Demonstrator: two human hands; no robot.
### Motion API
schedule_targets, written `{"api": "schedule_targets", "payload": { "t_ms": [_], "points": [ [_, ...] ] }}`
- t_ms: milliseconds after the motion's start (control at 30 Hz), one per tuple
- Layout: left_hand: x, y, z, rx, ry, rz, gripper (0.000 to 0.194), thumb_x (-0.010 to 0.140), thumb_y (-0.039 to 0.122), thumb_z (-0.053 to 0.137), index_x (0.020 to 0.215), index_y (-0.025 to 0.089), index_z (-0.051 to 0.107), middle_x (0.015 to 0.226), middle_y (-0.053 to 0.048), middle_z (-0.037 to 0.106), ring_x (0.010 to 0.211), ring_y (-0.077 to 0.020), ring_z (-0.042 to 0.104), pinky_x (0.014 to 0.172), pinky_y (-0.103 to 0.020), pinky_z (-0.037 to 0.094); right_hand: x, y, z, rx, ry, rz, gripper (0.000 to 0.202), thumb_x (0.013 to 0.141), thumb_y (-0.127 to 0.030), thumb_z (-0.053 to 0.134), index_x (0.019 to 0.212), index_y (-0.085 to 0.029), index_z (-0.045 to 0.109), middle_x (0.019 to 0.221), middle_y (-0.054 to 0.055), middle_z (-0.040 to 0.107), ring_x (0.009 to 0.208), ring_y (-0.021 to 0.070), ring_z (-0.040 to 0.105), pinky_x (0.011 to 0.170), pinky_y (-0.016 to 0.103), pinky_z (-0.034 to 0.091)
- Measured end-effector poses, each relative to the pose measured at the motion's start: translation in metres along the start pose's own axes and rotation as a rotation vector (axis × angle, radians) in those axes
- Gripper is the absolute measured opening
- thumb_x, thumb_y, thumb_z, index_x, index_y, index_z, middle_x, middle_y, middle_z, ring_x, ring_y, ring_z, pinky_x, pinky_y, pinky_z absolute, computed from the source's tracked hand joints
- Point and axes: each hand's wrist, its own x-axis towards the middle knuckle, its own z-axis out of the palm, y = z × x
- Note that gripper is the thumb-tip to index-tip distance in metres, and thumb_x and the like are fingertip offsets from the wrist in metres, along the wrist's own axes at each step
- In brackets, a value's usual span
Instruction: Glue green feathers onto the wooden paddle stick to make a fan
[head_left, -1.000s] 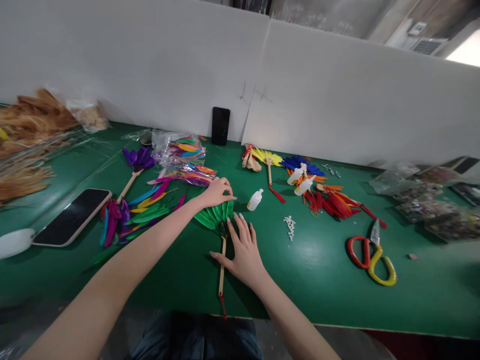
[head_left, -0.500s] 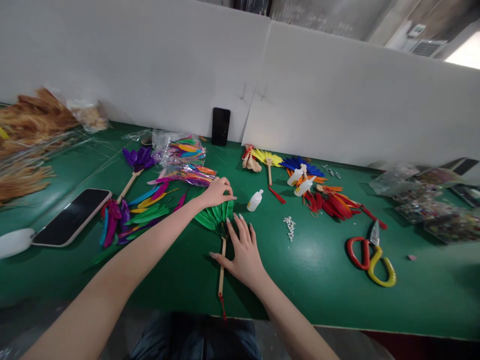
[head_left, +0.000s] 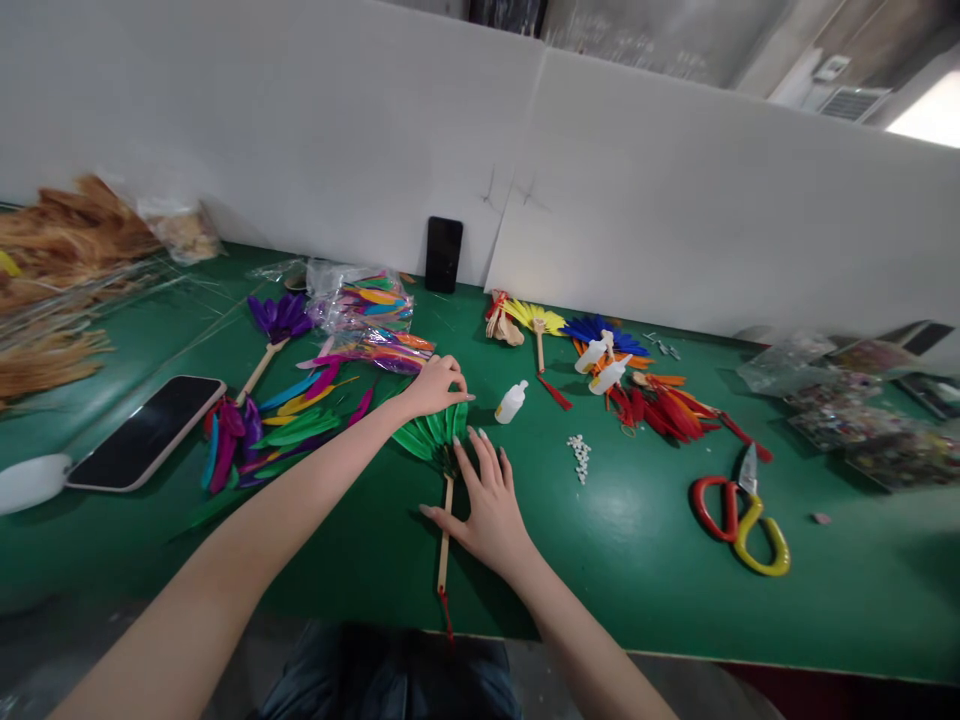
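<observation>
A green feather fan [head_left: 427, 436] lies near the table's front, its wooden handle toward me and a red cord at the end. My left hand [head_left: 437, 386] is at the top of the green feathers, thumb and fingers curled closely together; whatever is between them is too small to make out. Beside the fan's base, my right hand [head_left: 486, 500] rests with fingers spread, fingertips at the feather bases and thumb by the handle. A small white bottle [head_left: 511, 402] stands just right of the feathers. Small white pieces [head_left: 580, 458] lie further right.
Loose coloured feathers [head_left: 300, 425], a purple fan [head_left: 279, 318] and a phone [head_left: 146, 433] lie left. Yellow [head_left: 534, 315] and blue fans [head_left: 607, 335] are behind. Scissors [head_left: 742, 510] and bagged beads [head_left: 900, 440] lie right. A black phone [head_left: 444, 255] leans on the white partition [head_left: 637, 190].
</observation>
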Motion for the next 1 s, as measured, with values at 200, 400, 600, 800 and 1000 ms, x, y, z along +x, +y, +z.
{"api": "schedule_targets", "payload": {
  "t_ms": [200,400,600,800,1000],
  "points": [
    [-0.004,0.006,-0.012,0.002,0.135,-0.037,0.028,0.085,0.044,0.055,0.087,0.021,0.07,0.09,-0.006,0.05,0.093,-0.0232,0.048,0.087,-0.039,0.036,-0.001,0.0,0.002,0.003,0.009,0.001,0.083,0.08,-0.066,0.045,0.145,-0.018,0.025,0.151,0.014,0.023,0.139,0.0306,0.018,0.109,0.055,0.022],
    [-0.035,0.008,-0.04,0.004,0.311,-0.077,0.021,0.091,0.03,0.046,0.094,0.02,0.065,0.095,-0.005,0.058,0.096,-0.0207,0.051,0.09,-0.037,0.036,-0.002,0.001,0.003,0.014,0.012,0.006,0.087,0.08,-0.068,0.044,0.146,-0.016,0.02,0.151,0.013,0.023,0.14,0.0296,0.016,0.11,0.054,0.021],
    [-0.106,0.012,-0.052,0.043,0.551,-0.202,0.021,0.092,0.031,0.042,0.094,0.023,0.062,0.09,-0.004,0.061,0.085,-0.0195,0.054,0.08,-0.034,0.041,-0.003,-0.003,-0.006,0.119,0.068,0.02,0.082,0.082,-0.06,0.05,0.146,-0.019,0.019,0.15,0.013,0.024,0.139,0.0294,0.018,0.109,0.053,0.025],
    [-0.168,0.0,-0.056,0.041,0.703,-0.333,0.03,0.093,0.037,0.04,0.083,0.022,0.064,0.067,-0.002,0.058,0.072,-0.0187,0.054,0.068,-0.029,0.042,-0.002,0.006,-0.009,0.398,0.375,0.128,0.05,0.085,-0.044,0.055,0.125,-0.016,0.048,0.122,0.016,0.057,0.117,0.0259,0.052,0.096,0.042,0.045],
    [-0.194,-0.031,-0.061,0.099,0.847,-0.446,0.031,0.089,0.042,0.043,0.087,0.019,0.063,0.062,0.0,0.059,0.058,-0.0155,0.055,0.057,-0.025,0.042,-0.001,0.027,-0.01,0.6,0.523,0.25,0.027,0.088,-0.042,0.049,0.086,-0.018,0.062,0.066,0.003,0.068,0.059,0.0169,0.065,0.064,0.029,0.054]
  ]
}}
